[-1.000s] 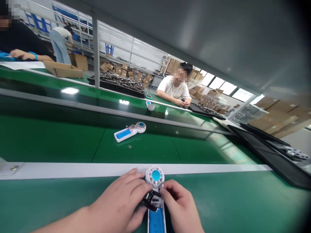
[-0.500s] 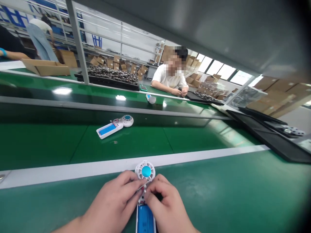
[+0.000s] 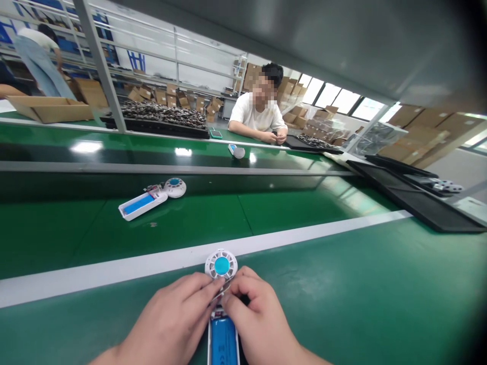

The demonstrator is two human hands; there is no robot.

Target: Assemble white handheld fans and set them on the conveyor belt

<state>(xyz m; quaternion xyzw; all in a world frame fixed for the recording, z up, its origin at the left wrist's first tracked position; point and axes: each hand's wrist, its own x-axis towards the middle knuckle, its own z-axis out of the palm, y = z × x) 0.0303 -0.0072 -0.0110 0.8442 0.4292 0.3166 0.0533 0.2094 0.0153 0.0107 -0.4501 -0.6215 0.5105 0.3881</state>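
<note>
A white handheld fan [image 3: 210, 338] lies opened in front of me, with a round slotted head, a turquoise disc and a blue battery [image 3: 223, 342] in its handle. My left hand [image 3: 173, 314] is closed at the fan's neck, its fingertips pressed together just below the head. From the other side, my right hand [image 3: 258, 309] pinches at thin wires [image 3: 224, 290] in the neck, thumb and index finger bent. Fingers cover part of the wiring, so the exact grip is hidden.
Another opened fan [image 3: 140, 204] lies on the green conveyor [image 3: 205, 218] beyond a white strip [image 3: 152, 266]. A smaller fan piece [image 3: 238, 151] is farther off. Across the line sits a person [image 3: 258, 114] near trays of dark parts [image 3: 163, 119]. Black trays [image 3: 414, 197] stand at right; a grey shelf overhangs.
The view has shifted slightly, and the fan on the near conveyor has moved left. Both hands stay at the neck of the fan before me, with small finger movements.
</note>
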